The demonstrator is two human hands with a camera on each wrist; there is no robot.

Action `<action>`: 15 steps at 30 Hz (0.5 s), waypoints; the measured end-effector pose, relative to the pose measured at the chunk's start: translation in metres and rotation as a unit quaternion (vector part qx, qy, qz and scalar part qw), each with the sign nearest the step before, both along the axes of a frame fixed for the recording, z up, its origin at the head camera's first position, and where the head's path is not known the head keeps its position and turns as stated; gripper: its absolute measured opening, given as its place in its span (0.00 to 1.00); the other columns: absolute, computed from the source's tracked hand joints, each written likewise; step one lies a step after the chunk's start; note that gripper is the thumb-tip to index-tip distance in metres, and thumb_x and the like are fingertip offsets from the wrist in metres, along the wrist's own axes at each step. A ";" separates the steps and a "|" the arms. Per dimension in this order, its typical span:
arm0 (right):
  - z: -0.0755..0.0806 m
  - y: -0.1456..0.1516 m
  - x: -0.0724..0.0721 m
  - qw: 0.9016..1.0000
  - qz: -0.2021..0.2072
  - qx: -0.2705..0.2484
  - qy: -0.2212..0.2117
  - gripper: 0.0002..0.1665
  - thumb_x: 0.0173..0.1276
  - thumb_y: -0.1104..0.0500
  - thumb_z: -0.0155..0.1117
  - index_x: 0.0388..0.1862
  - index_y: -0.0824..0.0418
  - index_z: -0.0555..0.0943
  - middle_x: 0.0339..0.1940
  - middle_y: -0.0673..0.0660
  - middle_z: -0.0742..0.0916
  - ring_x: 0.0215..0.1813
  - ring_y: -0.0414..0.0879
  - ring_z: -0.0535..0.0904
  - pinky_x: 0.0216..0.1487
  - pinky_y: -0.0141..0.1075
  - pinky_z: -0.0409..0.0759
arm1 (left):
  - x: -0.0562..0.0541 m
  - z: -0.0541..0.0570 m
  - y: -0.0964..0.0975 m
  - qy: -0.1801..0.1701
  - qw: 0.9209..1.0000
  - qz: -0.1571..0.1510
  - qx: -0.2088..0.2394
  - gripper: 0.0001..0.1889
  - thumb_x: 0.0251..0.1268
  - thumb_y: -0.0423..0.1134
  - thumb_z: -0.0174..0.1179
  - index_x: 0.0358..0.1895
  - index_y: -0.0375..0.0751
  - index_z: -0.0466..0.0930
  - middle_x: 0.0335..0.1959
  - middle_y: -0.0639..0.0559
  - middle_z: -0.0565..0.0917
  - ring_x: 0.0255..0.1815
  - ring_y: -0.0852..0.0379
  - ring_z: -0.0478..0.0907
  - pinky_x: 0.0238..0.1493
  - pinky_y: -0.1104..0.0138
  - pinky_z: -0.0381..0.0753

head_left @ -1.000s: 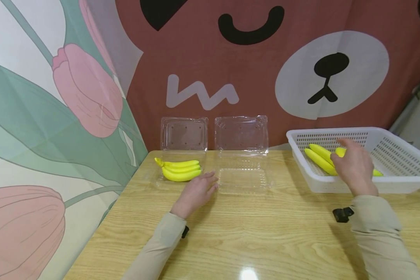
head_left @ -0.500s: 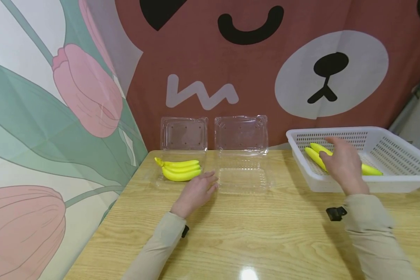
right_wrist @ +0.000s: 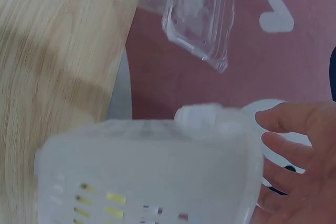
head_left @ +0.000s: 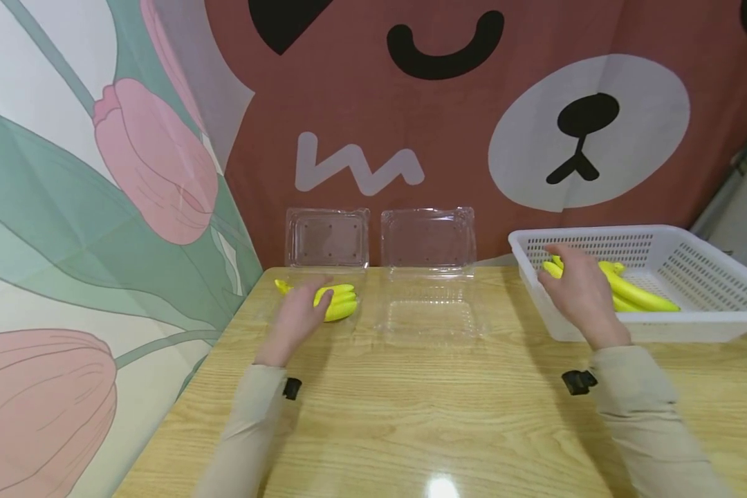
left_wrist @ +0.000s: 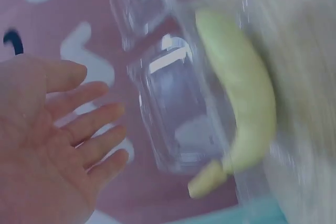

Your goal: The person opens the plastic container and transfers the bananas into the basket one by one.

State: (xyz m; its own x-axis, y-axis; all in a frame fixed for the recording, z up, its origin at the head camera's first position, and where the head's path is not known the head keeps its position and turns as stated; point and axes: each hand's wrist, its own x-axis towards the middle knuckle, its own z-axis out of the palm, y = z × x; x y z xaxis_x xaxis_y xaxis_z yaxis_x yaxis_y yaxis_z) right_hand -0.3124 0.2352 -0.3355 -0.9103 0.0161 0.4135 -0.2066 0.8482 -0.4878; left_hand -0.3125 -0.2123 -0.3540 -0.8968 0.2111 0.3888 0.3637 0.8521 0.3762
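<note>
My left hand [head_left: 299,315] hovers over a bunch of yellow bananas [head_left: 341,304] lying in the base of the left clear clamshell box [head_left: 328,238]. In the left wrist view its fingers [left_wrist: 97,121] are extended and hold nothing, apart from the bananas [left_wrist: 252,93]. My right hand [head_left: 575,294] is over the left side of a white basket [head_left: 716,318], partly covering more yellow bananas [head_left: 644,294] inside. The right wrist view shows its fingers [right_wrist: 289,116] loosely bent beside the basket rim [right_wrist: 254,161], with nothing between them.
A second clear clamshell box [head_left: 428,238] stands with its lid raised, right of the first; no fruit shows in its base. The boxes and basket are on a wooden table [head_left: 442,401]. Behind hangs a printed cloth [head_left: 348,104].
My left hand has moved left from between the two boxes to over the banana bunch. My right hand has shifted left across the basket, uncovering more of the bananas there.
</note>
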 end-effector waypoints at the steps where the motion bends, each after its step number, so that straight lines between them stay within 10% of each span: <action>1: 0.000 -0.003 0.000 1.000 0.004 -0.001 0.001 0.29 0.71 0.61 0.59 0.69 0.66 0.69 0.66 0.74 0.72 0.62 0.72 0.67 0.50 0.65 0.71 | -0.001 0.002 -0.009 0.002 1.000 0.015 0.001 0.20 0.75 0.40 0.53 0.65 0.34 0.74 0.63 0.37 0.76 0.64 0.39 0.72 0.64 0.47 0.70; 9: 0.001 -0.027 -0.002 1.000 0.027 -0.003 0.008 0.29 0.70 0.61 0.60 0.68 0.67 0.70 0.65 0.72 0.74 0.61 0.70 0.70 0.53 0.64 0.71 | -0.003 0.002 -0.068 -0.025 0.994 0.109 0.015 0.27 0.75 0.42 0.50 0.67 0.24 0.63 0.61 0.26 0.72 0.57 0.31 0.73 0.58 0.43 0.72; 15: -0.001 -0.047 -0.004 0.999 0.052 0.001 -0.006 0.29 0.70 0.62 0.60 0.69 0.67 0.70 0.68 0.71 0.73 0.65 0.70 0.67 0.60 0.65 0.67 | -0.004 -0.013 -0.087 -0.175 0.980 0.093 -0.010 0.45 0.75 0.57 0.47 0.73 0.18 0.44 0.74 0.23 0.49 0.74 0.28 0.48 0.71 0.41 0.52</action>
State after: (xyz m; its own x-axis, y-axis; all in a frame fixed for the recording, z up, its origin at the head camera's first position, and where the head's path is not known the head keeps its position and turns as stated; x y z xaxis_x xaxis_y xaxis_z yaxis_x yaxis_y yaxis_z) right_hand -0.3162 0.1885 -0.3361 -0.9118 -0.0791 0.4030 -0.2875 0.8237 -0.4887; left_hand -0.3161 -0.2990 -0.3672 -0.9982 0.0358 0.0471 0.0527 0.9000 0.4326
